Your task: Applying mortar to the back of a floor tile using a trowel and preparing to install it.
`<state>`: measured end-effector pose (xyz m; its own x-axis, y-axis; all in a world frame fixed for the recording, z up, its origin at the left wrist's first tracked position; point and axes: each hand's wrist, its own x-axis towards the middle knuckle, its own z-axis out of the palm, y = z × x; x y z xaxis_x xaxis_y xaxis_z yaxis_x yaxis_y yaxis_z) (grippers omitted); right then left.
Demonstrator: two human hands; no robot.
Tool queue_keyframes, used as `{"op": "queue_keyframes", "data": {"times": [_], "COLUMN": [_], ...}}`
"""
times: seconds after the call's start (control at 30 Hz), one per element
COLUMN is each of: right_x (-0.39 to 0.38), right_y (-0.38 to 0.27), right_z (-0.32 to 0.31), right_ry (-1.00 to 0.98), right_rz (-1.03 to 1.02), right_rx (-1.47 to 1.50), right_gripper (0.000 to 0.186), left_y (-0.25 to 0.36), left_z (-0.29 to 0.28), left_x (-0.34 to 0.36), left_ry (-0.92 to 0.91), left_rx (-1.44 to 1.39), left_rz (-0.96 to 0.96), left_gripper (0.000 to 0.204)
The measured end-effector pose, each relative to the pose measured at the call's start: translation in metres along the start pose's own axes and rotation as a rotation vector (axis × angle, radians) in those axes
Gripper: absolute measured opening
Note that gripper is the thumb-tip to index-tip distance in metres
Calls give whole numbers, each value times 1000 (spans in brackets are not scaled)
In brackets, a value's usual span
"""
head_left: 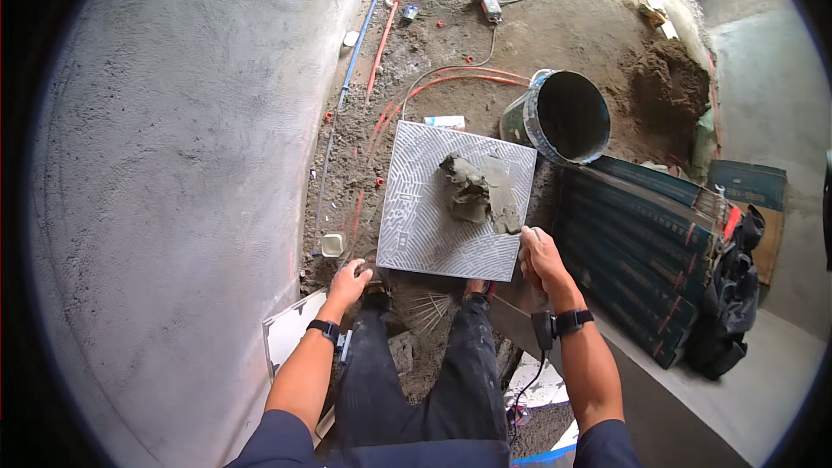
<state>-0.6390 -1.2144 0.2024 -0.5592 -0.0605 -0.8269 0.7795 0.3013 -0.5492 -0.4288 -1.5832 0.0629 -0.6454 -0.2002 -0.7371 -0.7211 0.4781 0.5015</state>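
Note:
A square tile (pixel 416 234) with a finely patterned grey back lies in front of me, a lumpy heap of wet grey mortar (pixel 464 191) on it. My right hand (pixel 542 260) is closed round a trowel at the tile's right edge; its mortar-smeared blade (pixel 503 191) lies against the heap's right side. My left hand (pixel 348 282) is beside the tile's lower-left corner, fingers curled, with something dark at the fingertips that I cannot make out. My legs (pixel 377 364) are below the tile.
A bucket (pixel 529 117) stands behind the tile. Dark green boxes (pixel 624 260) and a black bag (pixel 728 303) line the right. A plastered wall (pixel 173 191) fills the left. Red and blue pipes (pixel 375 65), a corded device (pixel 490 5) and a sand pile (pixel 659 78) lie on the rough floor.

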Motion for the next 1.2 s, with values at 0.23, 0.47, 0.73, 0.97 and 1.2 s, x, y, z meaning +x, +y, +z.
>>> {"op": "queue_keyframes", "data": {"times": [0.23,0.47,0.73,0.97,1.2], "right_x": [34,58,9,6,-1], "right_y": [83,29,101,67,117], "right_z": [44,-25,78,56,99], "right_ry": [-129,271,-67,244,45], "right_rz": [21,-387,321,-266,296], "right_rx": [-259,-1269,-2,-1307,25], "right_gripper": [40,28,39,39,38], "left_y": [-3,1,-12,-39,-22], "left_z": [66,69,59,63,54], "left_x": [60,59,61,73,68], "left_ry": [5,-128,-301,-331,-402], "left_rx": [-544,-628,-819,-887,-947], "left_rz": [-240,-210,-191,-202,-186], "left_gripper": [80,89,90,87,87]}}
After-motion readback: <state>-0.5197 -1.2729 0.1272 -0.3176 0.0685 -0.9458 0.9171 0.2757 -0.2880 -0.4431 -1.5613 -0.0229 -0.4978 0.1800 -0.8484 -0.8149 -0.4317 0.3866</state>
